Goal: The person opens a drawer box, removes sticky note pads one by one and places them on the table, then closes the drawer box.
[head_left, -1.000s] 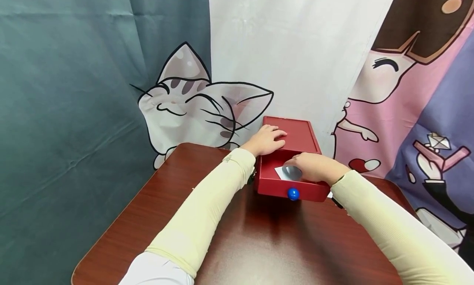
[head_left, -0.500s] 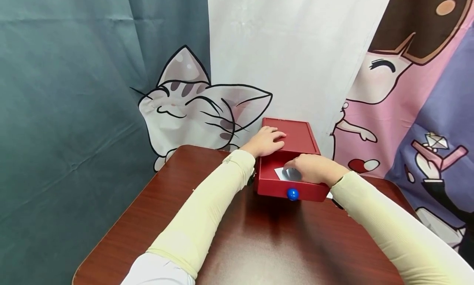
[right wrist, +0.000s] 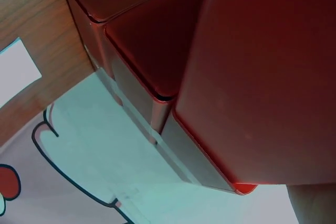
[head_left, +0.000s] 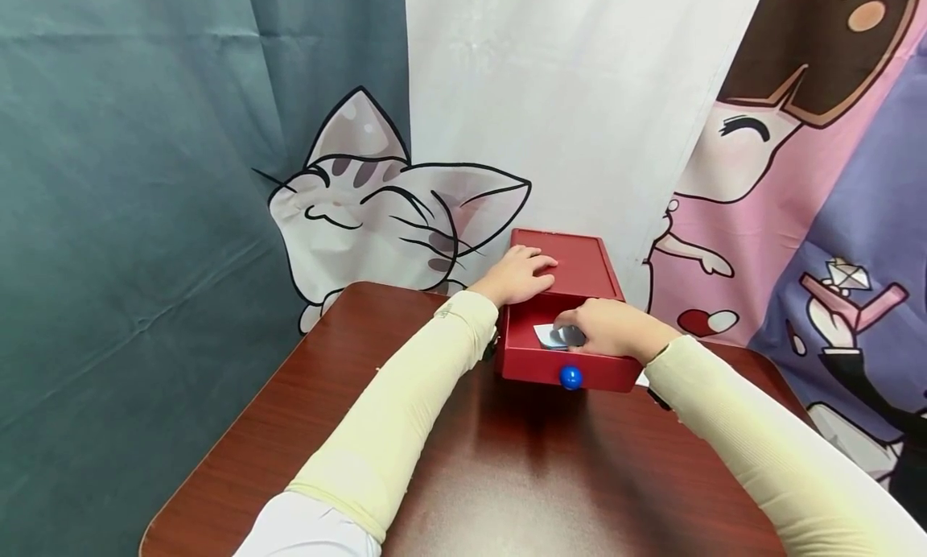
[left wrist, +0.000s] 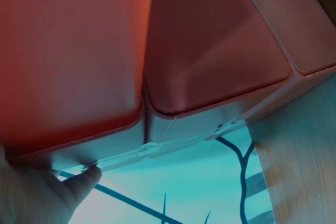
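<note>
A red drawer cabinet (head_left: 572,261) stands at the back of the table, its top drawer (head_left: 536,364) pulled out, with a blue round knob (head_left: 570,377) on the front. My left hand (head_left: 516,275) rests on the cabinet's top near its left edge; its thumb tip shows beside the cabinet in the left wrist view. My right hand (head_left: 615,328) reaches into the pulled-out drawer with curled fingers. Between its thumb and fingers is a flat white card (head_left: 546,335), its part nearest the hand looking dark grey. In the right wrist view the drawer hides this hand.
The brown wooden table (head_left: 463,476) extends in front of the cabinet. Another white piece of paper (right wrist: 18,72) lies on the table at the cabinet's right. Lower drawers (left wrist: 215,40) are stacked beneath the top one. A printed curtain (head_left: 579,98) hangs right behind.
The right fingers have closed on the white card, and its near edge has lifted and shifted slightly. The left hand stays on the cabinet's top. The head view has moved a little.
</note>
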A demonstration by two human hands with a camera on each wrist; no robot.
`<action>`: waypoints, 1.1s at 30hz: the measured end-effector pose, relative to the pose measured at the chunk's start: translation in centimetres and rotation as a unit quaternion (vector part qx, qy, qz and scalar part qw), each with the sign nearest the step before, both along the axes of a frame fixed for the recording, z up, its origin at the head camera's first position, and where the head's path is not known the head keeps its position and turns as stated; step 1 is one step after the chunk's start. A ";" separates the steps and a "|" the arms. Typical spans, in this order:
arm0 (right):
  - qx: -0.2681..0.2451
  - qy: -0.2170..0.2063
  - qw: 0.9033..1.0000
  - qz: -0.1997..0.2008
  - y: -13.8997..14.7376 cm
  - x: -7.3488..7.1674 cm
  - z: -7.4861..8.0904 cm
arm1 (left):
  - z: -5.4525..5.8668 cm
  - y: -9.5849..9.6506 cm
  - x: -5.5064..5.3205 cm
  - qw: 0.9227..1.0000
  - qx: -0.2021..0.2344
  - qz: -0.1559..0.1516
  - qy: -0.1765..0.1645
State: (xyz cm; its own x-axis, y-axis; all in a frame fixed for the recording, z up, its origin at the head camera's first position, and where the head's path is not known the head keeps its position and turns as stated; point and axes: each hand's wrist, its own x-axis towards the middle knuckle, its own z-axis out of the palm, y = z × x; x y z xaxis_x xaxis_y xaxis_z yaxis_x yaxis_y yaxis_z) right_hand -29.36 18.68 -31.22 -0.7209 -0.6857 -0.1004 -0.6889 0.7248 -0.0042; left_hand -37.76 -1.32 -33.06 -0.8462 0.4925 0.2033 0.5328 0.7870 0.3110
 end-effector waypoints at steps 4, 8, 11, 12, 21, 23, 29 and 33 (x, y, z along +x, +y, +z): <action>0.001 0.005 1.000 0.000 0.0 0.0 -0.2 | 0.1 0.0 -0.1 1.000 -0.001 -0.001 -0.002; 0.006 0.007 1.000 0.000 0.0 -0.1 -0.3 | 0.2 0.1 -0.1 1.000 -0.003 -0.001 -0.003; 0.007 0.009 1.000 0.000 0.0 -0.1 -0.3 | 0.2 0.1 -0.1 1.000 -0.005 0.002 -0.005; 0.006 0.008 1.000 0.000 0.0 -0.1 -0.3 | 0.2 0.1 -0.2 1.000 -0.008 0.003 -0.006; 0.000 0.020 1.000 0.019 0.2 -0.3 -0.3 | 0.2 0.2 -0.2 1.000 -0.009 0.003 -0.003; 0.000 0.021 1.000 0.020 0.2 -0.3 -0.4 | 0.1 0.1 -0.2 1.000 -0.006 0.002 -0.003; 0.006 0.008 1.000 0.022 0.0 -0.2 -0.4 | -0.1 0.0 0.0 1.000 -0.012 0.005 -0.002; 0.012 0.012 1.000 0.026 0.1 -0.1 -0.1 | 0.0 0.1 0.1 1.000 -0.010 0.002 0.001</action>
